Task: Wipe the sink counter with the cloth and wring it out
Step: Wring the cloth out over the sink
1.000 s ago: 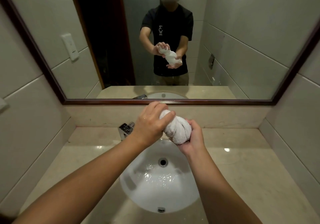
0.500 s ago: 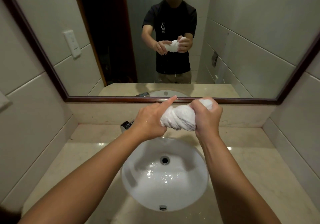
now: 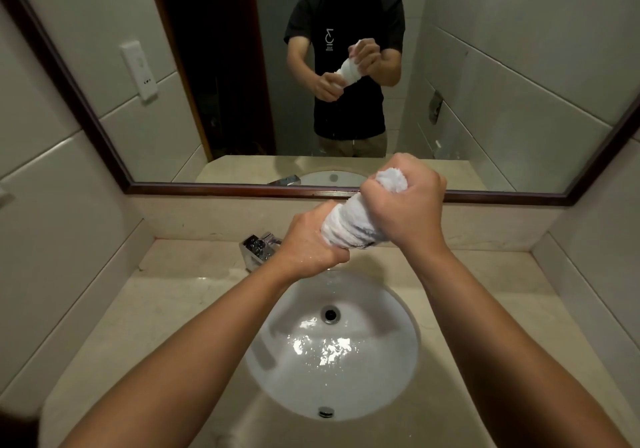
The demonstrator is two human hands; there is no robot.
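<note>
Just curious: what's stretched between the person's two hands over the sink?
A twisted white cloth, gripped by left hand and right hand, seen in the head view.

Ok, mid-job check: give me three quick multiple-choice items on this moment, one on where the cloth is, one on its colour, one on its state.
1. Where is the cloth?
A. In the air above the basin
B. Flat on the counter
C. Draped over the tap

2. What colour is the cloth?
A. Blue
B. White
C. Green

3. What state is the cloth in?
A. Spread flat
B. Neatly folded
C. Twisted into a roll

Answers:
1 A: the left hand and right hand hold the cloth over the basin.
2 B: the terry fabric shows white between the hands.
3 C: spiral creases run along it, each hand gripping one end.
</note>
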